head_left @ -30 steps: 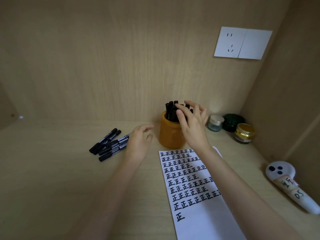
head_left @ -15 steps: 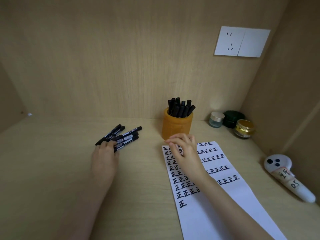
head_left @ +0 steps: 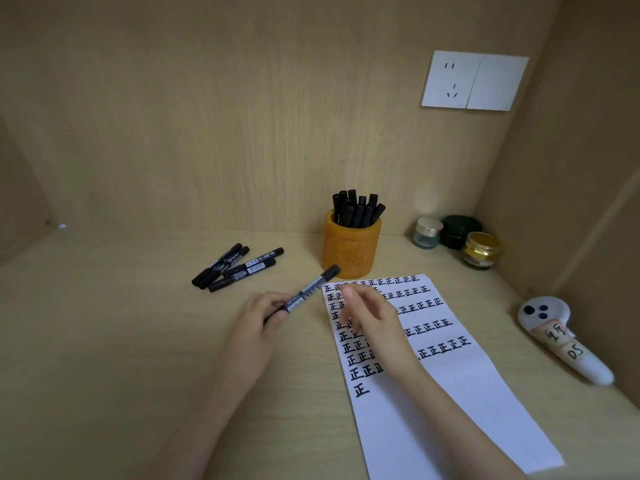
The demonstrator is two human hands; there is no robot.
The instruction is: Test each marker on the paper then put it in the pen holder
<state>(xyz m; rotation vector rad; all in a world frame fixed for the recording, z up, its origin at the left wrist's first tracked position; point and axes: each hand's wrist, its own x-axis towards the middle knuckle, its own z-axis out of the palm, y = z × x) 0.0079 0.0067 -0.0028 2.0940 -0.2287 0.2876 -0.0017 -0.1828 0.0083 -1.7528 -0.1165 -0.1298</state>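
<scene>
On the pale wooden desk (head_left: 104,341), furthest left, four black markers with white labels (head_left: 239,268) lie loose in a bunch, well apart from everything else. Next comes my left hand (head_left: 263,317), which grips a fifth black marker (head_left: 311,289) by the lower barrel. Its capped end tilts up and to the right, towards the foot of the holder, and it is clear of the paper.

My right hand (head_left: 367,317) hovers just beside that cap with its fingers loose and spread, holding nothing, over the upper left of one long white sheet of paper (head_left: 450,393). The sheet carries rows of the same black character, and the bottom row is a single one.

Behind the sheet stands one round orange pen holder (head_left: 351,251), packed with black markers (head_left: 356,209) standing capped ends up — they overlap too much for me to count.

Right of it are three small jars: a clear glass one with a silver lid (head_left: 427,232), a dark green one (head_left: 459,230) and one with a gold lid (head_left: 481,249).

Above them on the wall is a white double socket plate (head_left: 474,80). At the far right lies one white handle-shaped gadget (head_left: 561,337) with a handwritten label.
</scene>
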